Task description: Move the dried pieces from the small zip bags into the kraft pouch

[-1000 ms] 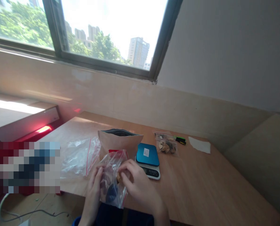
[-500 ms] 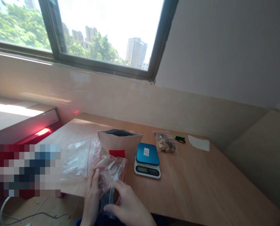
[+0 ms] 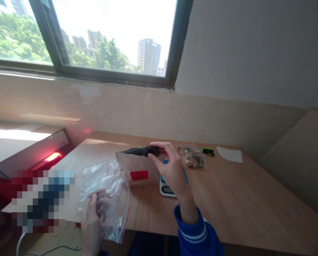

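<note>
Right grip (image 3: 170,167) pinches a dark piece (image 3: 151,150) right at the mouth of the paper pouch (image 3: 137,167) standing on the tabletop (image 3: 228,206). Left grip (image 3: 92,217) clutches an empty clear zip bag (image 3: 115,202) at the near edge.

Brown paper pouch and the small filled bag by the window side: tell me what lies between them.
In the head view, the right hand fills that stretch between the brown paper pouch and the small filled bag, pinching a dark piece over the pouch's mouth, with the blue-topped scale underneath.
</note>
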A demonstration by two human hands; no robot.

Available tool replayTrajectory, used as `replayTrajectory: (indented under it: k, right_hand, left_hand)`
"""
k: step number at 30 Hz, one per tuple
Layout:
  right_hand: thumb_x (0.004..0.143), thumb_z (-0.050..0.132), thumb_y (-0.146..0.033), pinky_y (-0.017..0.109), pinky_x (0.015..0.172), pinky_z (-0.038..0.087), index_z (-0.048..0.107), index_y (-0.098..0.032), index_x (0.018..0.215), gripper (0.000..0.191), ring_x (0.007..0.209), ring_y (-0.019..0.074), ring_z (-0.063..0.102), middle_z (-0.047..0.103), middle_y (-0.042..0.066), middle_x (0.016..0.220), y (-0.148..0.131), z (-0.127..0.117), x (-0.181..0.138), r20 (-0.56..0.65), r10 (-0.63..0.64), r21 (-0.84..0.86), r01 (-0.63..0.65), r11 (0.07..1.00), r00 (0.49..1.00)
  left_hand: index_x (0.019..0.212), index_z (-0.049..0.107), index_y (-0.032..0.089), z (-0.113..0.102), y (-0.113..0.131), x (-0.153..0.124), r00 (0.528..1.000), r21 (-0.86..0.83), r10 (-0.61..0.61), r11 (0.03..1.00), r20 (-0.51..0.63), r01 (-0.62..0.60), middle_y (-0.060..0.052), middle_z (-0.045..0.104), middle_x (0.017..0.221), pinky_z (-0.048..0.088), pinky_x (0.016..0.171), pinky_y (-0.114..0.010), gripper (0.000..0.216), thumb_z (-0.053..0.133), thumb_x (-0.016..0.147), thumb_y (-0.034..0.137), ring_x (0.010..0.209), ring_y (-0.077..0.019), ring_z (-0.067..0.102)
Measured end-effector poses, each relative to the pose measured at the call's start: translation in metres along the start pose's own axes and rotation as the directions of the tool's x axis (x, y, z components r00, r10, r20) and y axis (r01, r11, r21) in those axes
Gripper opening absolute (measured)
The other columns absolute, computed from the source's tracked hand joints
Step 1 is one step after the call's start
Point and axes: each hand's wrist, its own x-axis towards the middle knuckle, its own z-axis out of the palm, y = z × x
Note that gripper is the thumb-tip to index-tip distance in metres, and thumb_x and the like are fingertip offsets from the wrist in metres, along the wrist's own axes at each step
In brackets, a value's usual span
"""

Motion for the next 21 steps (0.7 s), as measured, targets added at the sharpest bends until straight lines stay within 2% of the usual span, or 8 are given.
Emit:
replayTrajectory:
  k: [4,8,11,13,15,17,19,21]
  right_hand:
    - [0.09,0.056,-0.01,0.034,0.09,0.052,0.063,-0.022,0.107,0.022,0.101,0.0179,0.06,0.063,0.005,0.105,0.004,0.02,0.023,0.149,-0.131,-0.107,0.147,0.983,0.98]
    - [0.096,0.051,-0.02,0.039,0.103,0.045,0.063,-0.02,0.115,0.022,0.116,0.0191,0.056,0.066,0.007,0.118,0.007,0.027,0.014,0.306,-0.129,-0.14,0.179,0.974,0.943]
    - [0.098,0.048,-0.026,0.04,0.112,0.037,0.058,-0.022,0.125,0.029,0.131,0.0177,0.046,0.059,0.006,0.134,0.005,0.023,0.0,0.31,-0.148,-0.1,0.187,0.977,0.939]
    - [0.099,0.045,-0.024,0.039,0.112,0.036,0.057,-0.023,0.125,0.029,0.133,0.0164,0.044,0.057,0.005,0.137,0.007,0.015,-0.01,0.238,-0.147,-0.079,0.17,0.982,0.96]
    - [0.098,0.043,-0.023,0.04,0.11,0.038,0.06,-0.024,0.119,0.026,0.128,0.0175,0.049,0.06,0.004,0.132,0.019,0.0,-0.02,0.099,-0.107,-0.122,0.118,0.985,0.989]
    - [0.097,0.043,-0.024,0.042,0.106,0.04,0.064,-0.024,0.107,0.024,0.119,0.0199,0.056,0.064,0.005,0.121,0.045,-0.02,-0.028,-0.068,-0.048,-0.222,0.032,0.974,0.997]
    - [0.096,0.04,-0.025,0.042,0.103,0.041,0.064,-0.022,0.101,0.026,0.116,0.0222,0.057,0.064,0.009,0.118,0.085,-0.045,-0.033,-0.231,0.013,-0.326,-0.09,0.941,0.973]
    - [0.095,0.03,-0.022,0.04,0.099,0.043,0.062,-0.019,0.104,0.034,0.113,0.0227,0.058,0.065,0.012,0.115,0.131,-0.068,-0.036,-0.298,0.143,-0.488,-0.279,0.827,0.944]
  left_hand:
    - [0.099,0.062,0.021,-0.022,0.01,0.014,0.995,0.018,0.003,1.0,-0.104,-0.001,-0.002,0.068,0.086,0.048,0.055,-0.023,0.043,0.054,0.077,0.057,0.071,-0.0159,0.062]
    - [0.106,0.059,0.02,-0.03,0.009,0.039,0.997,0.157,0.051,0.987,-0.053,-0.042,-0.006,0.066,0.1,0.045,0.051,-0.026,0.055,0.042,0.079,0.065,0.069,-0.0168,0.058]
    - [0.111,0.055,0.016,-0.029,0.0,0.069,0.982,0.376,0.188,0.91,0.008,-0.177,-0.013,0.059,0.115,0.052,0.071,-0.041,0.066,0.039,0.078,0.07,0.089,-0.0256,0.059]
    - [0.114,0.055,0.012,-0.028,-0.007,0.089,0.941,0.553,0.337,0.782,0.014,-0.289,-0.018,0.056,0.118,0.043,0.095,-0.053,0.07,0.044,0.075,0.069,0.11,-0.0348,0.053]
    - [0.115,0.056,0.008,-0.026,-0.014,0.104,0.915,0.689,0.403,0.654,0.033,-0.313,-0.024,0.053,0.123,0.03,0.106,-0.059,0.07,0.043,0.076,0.065,0.124,-0.0416,0.042]
    - [0.117,0.055,0.007,-0.024,-0.019,0.113,0.921,0.761,0.389,0.591,0.023,-0.269,-0.028,0.049,0.129,0.026,0.104,-0.065,0.071,0.044,0.077,0.063,0.13,-0.0468,0.035]
    - [0.127,0.05,0.005,-0.02,-0.021,0.113,0.928,0.788,0.372,0.579,-0.028,-0.208,-0.031,0.041,0.136,0.026,0.098,-0.071,0.078,0.047,0.076,0.065,0.131,-0.052,0.031]
    - [0.138,0.037,0.002,-0.016,-0.016,0.104,0.905,0.802,0.421,0.561,-0.062,-0.206,-0.033,0.032,0.143,0.023,0.097,-0.074,0.091,0.048,0.075,0.067,0.131,-0.0544,0.027]
